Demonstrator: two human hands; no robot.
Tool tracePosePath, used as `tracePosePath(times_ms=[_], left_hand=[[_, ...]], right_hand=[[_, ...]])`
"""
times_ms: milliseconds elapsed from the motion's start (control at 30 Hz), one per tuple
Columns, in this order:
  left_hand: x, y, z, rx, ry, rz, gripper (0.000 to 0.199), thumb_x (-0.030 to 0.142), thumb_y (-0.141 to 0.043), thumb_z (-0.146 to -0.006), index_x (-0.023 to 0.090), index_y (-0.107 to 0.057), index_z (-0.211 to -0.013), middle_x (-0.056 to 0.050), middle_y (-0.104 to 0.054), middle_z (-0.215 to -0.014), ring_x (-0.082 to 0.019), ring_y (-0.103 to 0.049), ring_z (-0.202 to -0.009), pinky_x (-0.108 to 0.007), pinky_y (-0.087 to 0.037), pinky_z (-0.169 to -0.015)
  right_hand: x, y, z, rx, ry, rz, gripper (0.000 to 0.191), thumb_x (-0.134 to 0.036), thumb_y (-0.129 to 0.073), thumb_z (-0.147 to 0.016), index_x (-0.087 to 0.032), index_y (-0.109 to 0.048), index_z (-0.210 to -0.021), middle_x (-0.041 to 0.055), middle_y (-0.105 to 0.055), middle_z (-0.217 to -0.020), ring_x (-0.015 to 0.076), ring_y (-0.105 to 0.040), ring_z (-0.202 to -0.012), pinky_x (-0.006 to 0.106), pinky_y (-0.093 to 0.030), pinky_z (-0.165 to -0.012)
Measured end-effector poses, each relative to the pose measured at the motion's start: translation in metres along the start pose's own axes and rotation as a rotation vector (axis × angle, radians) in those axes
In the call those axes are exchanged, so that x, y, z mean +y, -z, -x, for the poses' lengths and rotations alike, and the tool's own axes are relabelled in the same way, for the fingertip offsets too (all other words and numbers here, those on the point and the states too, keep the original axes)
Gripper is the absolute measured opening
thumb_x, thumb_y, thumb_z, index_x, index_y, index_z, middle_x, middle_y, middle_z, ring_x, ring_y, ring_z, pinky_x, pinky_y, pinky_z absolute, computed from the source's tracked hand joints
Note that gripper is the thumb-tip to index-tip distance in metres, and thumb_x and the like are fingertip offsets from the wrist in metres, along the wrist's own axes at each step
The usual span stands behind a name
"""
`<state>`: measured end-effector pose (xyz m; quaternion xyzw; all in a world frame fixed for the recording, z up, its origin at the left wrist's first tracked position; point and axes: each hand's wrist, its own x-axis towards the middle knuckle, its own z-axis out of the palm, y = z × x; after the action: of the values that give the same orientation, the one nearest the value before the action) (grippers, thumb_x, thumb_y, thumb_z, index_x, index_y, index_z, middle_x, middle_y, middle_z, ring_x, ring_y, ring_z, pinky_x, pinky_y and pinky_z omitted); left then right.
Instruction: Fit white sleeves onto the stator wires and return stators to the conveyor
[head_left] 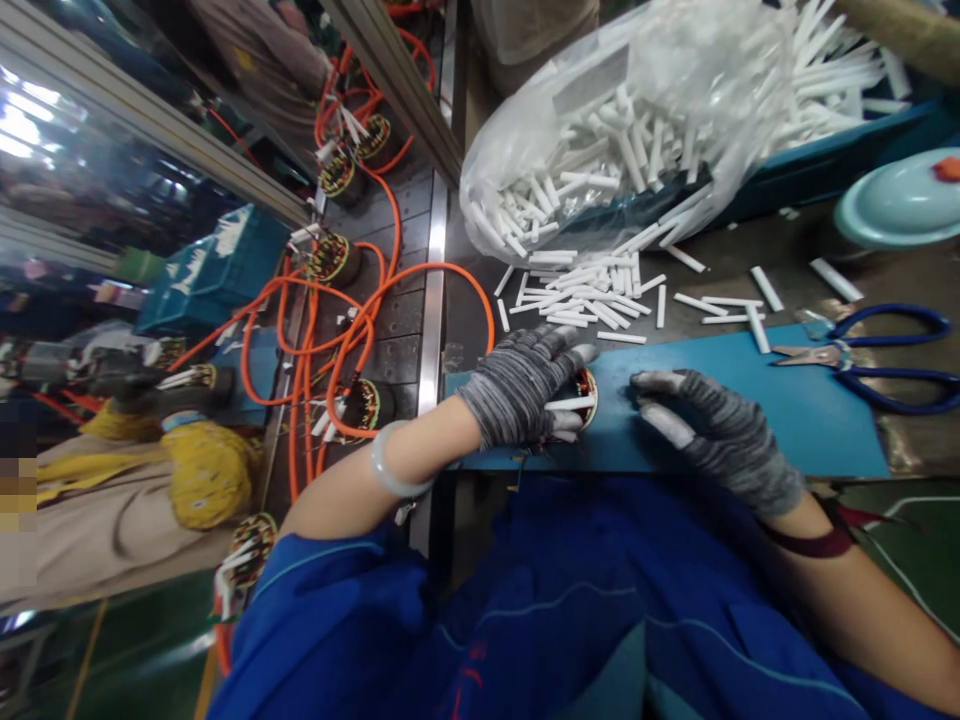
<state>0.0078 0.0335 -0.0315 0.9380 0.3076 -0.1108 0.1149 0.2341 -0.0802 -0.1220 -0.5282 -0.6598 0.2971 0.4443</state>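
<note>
Left hand (525, 385) curled round part (592, 396), likely steadying; right hand (720, 430) half-open, empty; next probably needs right's pinch.

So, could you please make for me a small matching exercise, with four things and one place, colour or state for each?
1. Scissors
2. Bag
3. Left hand
4. Cords

A. Orange
B. On the round part
C. With dark blue handles
D. See-through, with white pieces inside

Pairs: 1-C, 2-D, 3-B, 4-A
</note>
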Motion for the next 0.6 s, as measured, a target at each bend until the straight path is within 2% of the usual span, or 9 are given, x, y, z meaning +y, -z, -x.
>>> tracePosePath(times_ms=[67,133,200,233,300,367,467,600], left_hand=[[-0.015,-0.003,-0.011,-0.035,0.044,0.075,0.076,0.053,-0.078,-0.084,0.017,-0.055,-0.147,-0.012,-0.070,-0.131,-0.029,-0.066,-0.119,-0.039,-0.051,-0.103],[-0.024,-0.004,-0.019,-0.032,0.148,0.127,0.067,0.049,-0.076,-0.087,0.018,-0.059,-0.143,-0.008,-0.076,-0.117,-0.026,-0.071,-0.109,-0.036,-0.054,-0.096],[-0.023,-0.002,-0.018,0.061,0.218,0.163,0.059,0.047,-0.074,-0.089,0.017,-0.062,-0.139,-0.007,-0.078,-0.110,-0.024,-0.072,-0.104,-0.036,-0.056,-0.094],[-0.020,-0.001,-0.014,0.134,0.206,0.170,0.054,0.046,-0.072,-0.092,0.017,-0.064,-0.136,-0.007,-0.078,-0.110,-0.023,-0.072,-0.103,-0.037,-0.055,-0.096],[-0.013,-0.001,-0.001,0.294,0.096,0.144,0.043,0.046,-0.067,-0.096,0.019,-0.069,-0.130,-0.007,-0.077,-0.114,-0.022,-0.070,-0.108,-0.042,-0.049,-0.108],[-0.009,-0.006,0.011,0.384,-0.046,0.091,0.038,0.048,-0.064,-0.098,0.024,-0.073,-0.125,-0.007,-0.074,-0.125,-0.025,-0.066,-0.120,-0.048,-0.041,-0.117],[-0.011,-0.021,0.019,0.347,-0.158,0.059,0.042,0.050,-0.060,-0.099,0.025,-0.072,-0.130,-0.011,-0.063,-0.144,-0.031,-0.055,-0.137,-0.054,-0.039,-0.118],[-0.015,-0.033,0.018,0.240,-0.235,0.036,0.050,0.051,-0.059,-0.100,0.022,-0.065,-0.140,-0.014,-0.053,-0.155,-0.032,-0.047,-0.146,-0.051,-0.040,-0.119]], right_hand=[[-0.006,-0.004,0.003,-0.004,0.072,-0.032,0.024,-0.024,-0.069,-0.094,-0.030,-0.072,-0.118,0.0012,-0.078,-0.110,0.0200,-0.075,-0.100,0.036,-0.062,-0.094],[-0.009,-0.012,0.002,-0.017,0.137,-0.051,0.024,-0.022,-0.068,-0.095,-0.030,-0.072,-0.117,0.0012,-0.078,-0.111,0.0192,-0.075,-0.100,0.034,-0.062,-0.093],[-0.008,-0.018,0.001,-0.028,0.173,-0.050,0.028,-0.022,-0.069,-0.094,-0.030,-0.071,-0.121,0.0025,-0.077,-0.116,0.0202,-0.074,-0.104,0.036,-0.061,-0.095],[-0.006,-0.020,0.001,-0.038,0.186,-0.046,0.031,-0.022,-0.069,-0.094,-0.030,-0.070,-0.124,0.0032,-0.077,-0.119,0.0209,-0.074,-0.107,0.037,-0.060,-0.096],[-0.001,-0.024,0.000,-0.073,0.205,-0.045,0.036,-0.022,-0.067,-0.096,-0.031,-0.066,-0.131,0.0041,-0.075,-0.127,0.0225,-0.072,-0.113,0.039,-0.059,-0.099],[0.005,-0.027,-0.001,-0.105,0.204,-0.059,0.038,-0.024,-0.062,-0.099,-0.032,-0.063,-0.136,0.0049,-0.073,-0.132,0.0238,-0.070,-0.116,0.042,-0.059,-0.100],[0.014,-0.030,-0.008,-0.118,0.157,-0.100,0.034,-0.031,-0.058,-0.101,-0.032,-0.063,-0.135,0.0054,-0.074,-0.127,0.0244,-0.071,-0.113,0.043,-0.058,-0.099],[0.026,-0.027,-0.021,-0.229,0.178,-0.128,0.034,-0.040,-0.058,-0.101,-0.033,-0.065,-0.134,0.0048,-0.074,-0.121,0.0245,-0.070,-0.108,0.044,-0.057,-0.100]])
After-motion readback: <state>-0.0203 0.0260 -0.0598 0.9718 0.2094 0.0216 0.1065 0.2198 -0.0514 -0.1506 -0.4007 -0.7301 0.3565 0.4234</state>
